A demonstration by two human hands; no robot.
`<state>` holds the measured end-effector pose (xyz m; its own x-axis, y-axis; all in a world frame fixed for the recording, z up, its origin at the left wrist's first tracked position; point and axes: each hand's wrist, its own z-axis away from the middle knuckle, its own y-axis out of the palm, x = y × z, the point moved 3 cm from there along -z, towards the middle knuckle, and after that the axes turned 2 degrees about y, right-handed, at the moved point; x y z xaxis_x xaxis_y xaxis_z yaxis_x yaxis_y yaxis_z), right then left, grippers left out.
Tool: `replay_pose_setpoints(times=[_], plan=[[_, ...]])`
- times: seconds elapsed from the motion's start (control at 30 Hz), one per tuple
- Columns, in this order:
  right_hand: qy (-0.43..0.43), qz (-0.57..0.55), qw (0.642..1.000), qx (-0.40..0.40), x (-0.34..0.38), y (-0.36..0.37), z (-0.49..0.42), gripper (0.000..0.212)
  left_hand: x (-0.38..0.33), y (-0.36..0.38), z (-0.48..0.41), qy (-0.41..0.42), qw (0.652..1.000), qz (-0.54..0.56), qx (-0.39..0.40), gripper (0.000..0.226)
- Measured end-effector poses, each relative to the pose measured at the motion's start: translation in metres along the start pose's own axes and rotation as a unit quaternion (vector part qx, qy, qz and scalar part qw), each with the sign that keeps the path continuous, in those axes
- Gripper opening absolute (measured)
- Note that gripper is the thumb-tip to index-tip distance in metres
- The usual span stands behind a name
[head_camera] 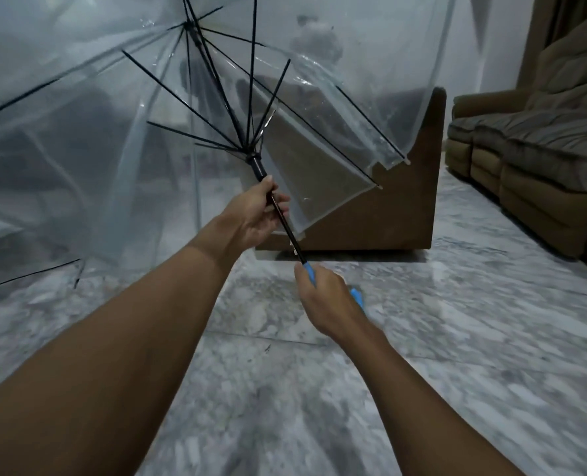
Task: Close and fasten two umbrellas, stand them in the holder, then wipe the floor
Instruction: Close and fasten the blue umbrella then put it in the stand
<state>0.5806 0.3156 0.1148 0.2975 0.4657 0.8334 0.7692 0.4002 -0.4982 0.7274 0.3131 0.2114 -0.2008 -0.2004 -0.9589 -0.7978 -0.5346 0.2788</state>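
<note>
Gripping: left hand (261, 214) is curling round the thin black metal shaft (286, 228) just below the runner; right hand (323, 300) is wrapping tightly round the bright blue plastic handle (309, 271) at the shaft's lower end.

1. Grey-white marbled tile floor (422, 338): shining as if wet. Risk: a foot slipping during the pull, since wiping is not yet done.
2. Brown padded fabric sofa (542, 149): standing along the floor's right edge. Brown upholstered armchair side (405, 207): standing directly behind the canopy.
3. Clear plastic umbrella canopy with black ribs (319, 132): being held aloft over the floor's middle, tilting left, right-hand panels folding inward, left-hand panels spreading wide. Risk: loose film getting pinched between ribs and creasing, making the fastening untidy; water shaking onto the upholstery.
4. Second clear canopy, black rib showing (27, 276): apparently lying at the floor's left edge; where it is ending and the held canopy beginning cannot be told. Risk: ribs of the two tangling.
5. Black sliding runner (256, 163): sitting partway along the shaft, touching the left thumb. Risk: skin getting nipped if it is sliding down suddenly.
6. White rib tips (407, 162): pointing at the armchair, near it. Risk: snagging the fabric.

Holder: not appearing in view.
</note>
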Motion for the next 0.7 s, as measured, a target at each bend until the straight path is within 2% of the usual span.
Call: replay_pose_setpoints(times=[0.23,0.37,0.47,0.7], plan=[[-0.001,-0.005,1.0,0.007,0.009,-0.007,-0.032,0.045,0.028,0.002,0.023,-0.066,0.987,-0.147,0.019,0.031],[0.022,-0.073,0.997,0.017,0.005,-0.007,-0.034,0.042,0.042,0.016,0.031,-0.1,0.983,-0.149,0.033,0.03],[0.035,-0.11,0.993,0.021,0.004,-0.01,-0.032,0.044,0.042,0.021,0.029,-0.092,0.983,-0.159,0.032,0.028],[0.057,-0.105,0.992,0.04,0.004,-0.014,-0.033,0.039,0.054,0.025,0.029,-0.079,0.982,-0.168,0.019,0.034]])
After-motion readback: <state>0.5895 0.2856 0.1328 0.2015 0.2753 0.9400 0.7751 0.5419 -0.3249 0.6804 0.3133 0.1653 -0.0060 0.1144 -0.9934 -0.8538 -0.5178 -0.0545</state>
